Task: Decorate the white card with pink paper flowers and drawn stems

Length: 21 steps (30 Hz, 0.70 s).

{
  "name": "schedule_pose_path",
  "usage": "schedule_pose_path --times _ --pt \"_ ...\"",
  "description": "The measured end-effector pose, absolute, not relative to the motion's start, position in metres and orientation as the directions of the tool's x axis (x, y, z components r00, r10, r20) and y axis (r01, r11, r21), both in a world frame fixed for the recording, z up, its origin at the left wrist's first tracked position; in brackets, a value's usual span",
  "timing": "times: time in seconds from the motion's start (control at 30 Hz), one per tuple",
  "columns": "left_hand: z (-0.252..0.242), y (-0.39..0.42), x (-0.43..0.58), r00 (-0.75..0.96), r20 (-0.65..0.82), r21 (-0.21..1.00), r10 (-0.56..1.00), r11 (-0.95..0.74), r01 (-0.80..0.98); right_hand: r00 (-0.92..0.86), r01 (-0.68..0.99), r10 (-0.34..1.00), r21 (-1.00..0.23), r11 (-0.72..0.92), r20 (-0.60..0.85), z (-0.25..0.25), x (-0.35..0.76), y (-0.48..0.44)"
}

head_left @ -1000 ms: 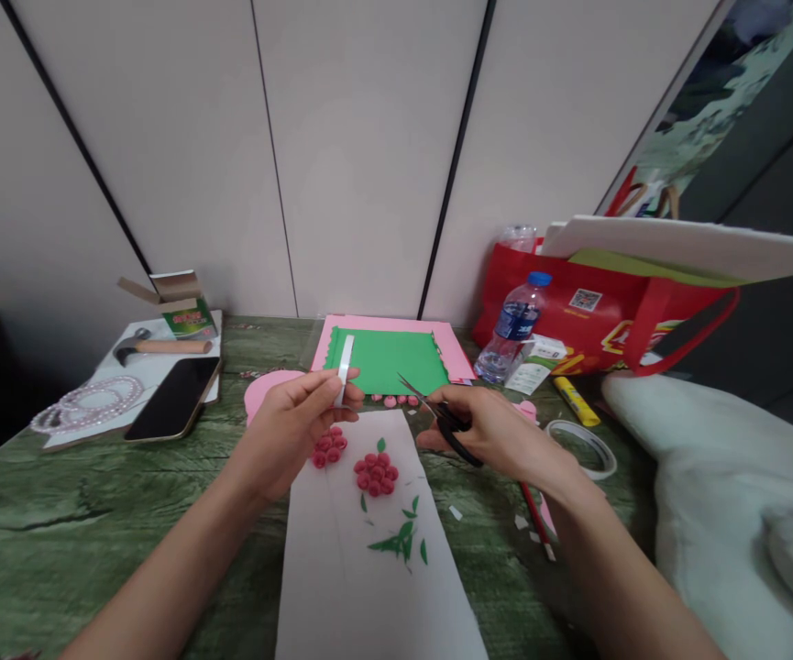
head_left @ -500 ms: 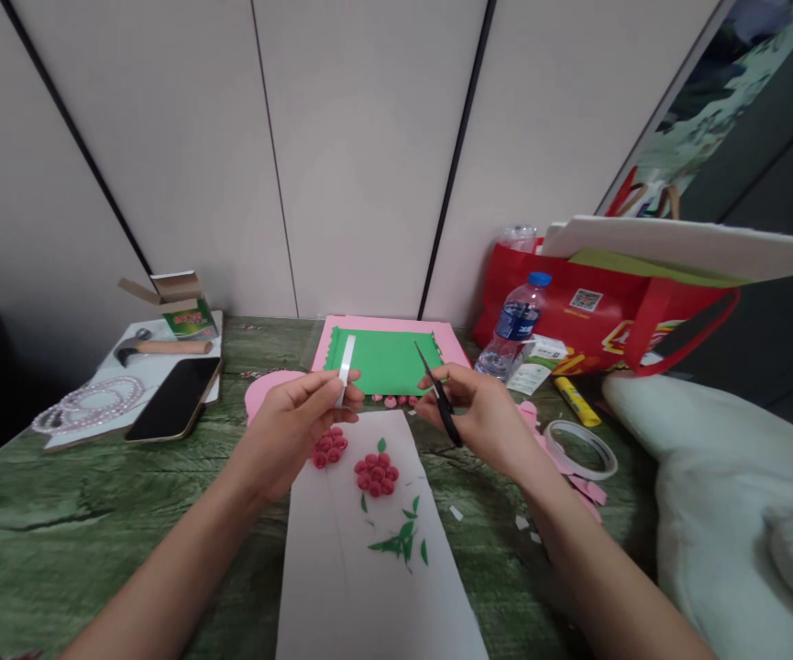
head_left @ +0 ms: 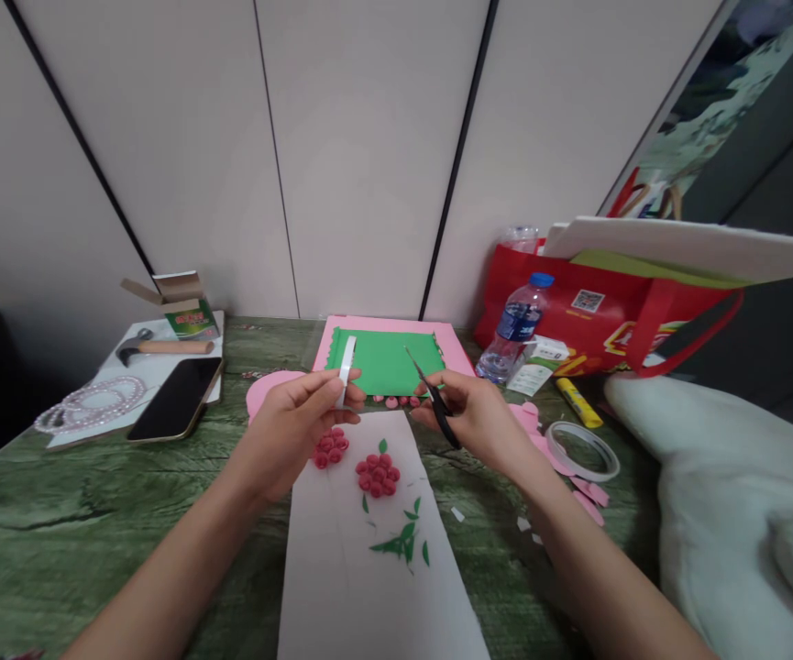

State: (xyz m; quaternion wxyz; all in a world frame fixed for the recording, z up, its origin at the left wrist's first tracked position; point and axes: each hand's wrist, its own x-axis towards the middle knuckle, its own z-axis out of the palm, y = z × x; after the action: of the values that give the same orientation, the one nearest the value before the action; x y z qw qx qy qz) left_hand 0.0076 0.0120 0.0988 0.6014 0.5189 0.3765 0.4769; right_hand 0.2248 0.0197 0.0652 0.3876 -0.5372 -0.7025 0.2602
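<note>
Between the thumb and fingers of my left hand (head_left: 300,417) is a narrow strip of white tape (head_left: 346,359), standing upright. My right hand (head_left: 475,412) grips a pair of black-handled scissors (head_left: 441,412), blades pointing up and to the left, apart from the strip. Below both hands lies a long white sheet (head_left: 368,614). It carries a cluster of red rolled-paper flowers (head_left: 378,475), a second red cluster (head_left: 331,447) partly behind my left hand, and several green paper leaves (head_left: 402,545). Behind the hands lies a green card (head_left: 389,357) on a pink board (head_left: 457,346).
On the right are a tape roll (head_left: 581,451), pink paper scraps (head_left: 589,495), a yellow glue stick (head_left: 578,401), a water bottle (head_left: 516,325), a red bag (head_left: 575,316) and a white cushion (head_left: 719,541). A phone (head_left: 176,399), hammer (head_left: 172,347), beads (head_left: 90,403) and open box (head_left: 186,307) lie left.
The scissors' tips have swung slightly left, nearer the white strip. My left hand keeps its hold, almost still. The whole view has shifted a little.
</note>
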Motion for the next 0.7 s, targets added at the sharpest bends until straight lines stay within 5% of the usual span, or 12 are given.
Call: schedule_pose_path --times 0.17,0.37,0.7 --pt "0.097 0.012 0.009 0.268 0.073 0.986 0.961 -0.029 -0.165 -0.295 0.449 0.951 -0.866 0.22 0.088 0.075 0.224 0.012" --pt "0.094 0.01 0.009 0.344 0.124 0.991 0.931 -0.1 -0.085 -0.698 0.229 0.705 -0.972 0.052 -0.127 0.098 0.221 -0.004" --pt "0.092 0.01 0.005 0.452 0.132 0.991 0.882 -0.13 -0.036 -0.712 0.22 0.685 -0.975 0.009 -0.154 0.098 0.223 -0.004"
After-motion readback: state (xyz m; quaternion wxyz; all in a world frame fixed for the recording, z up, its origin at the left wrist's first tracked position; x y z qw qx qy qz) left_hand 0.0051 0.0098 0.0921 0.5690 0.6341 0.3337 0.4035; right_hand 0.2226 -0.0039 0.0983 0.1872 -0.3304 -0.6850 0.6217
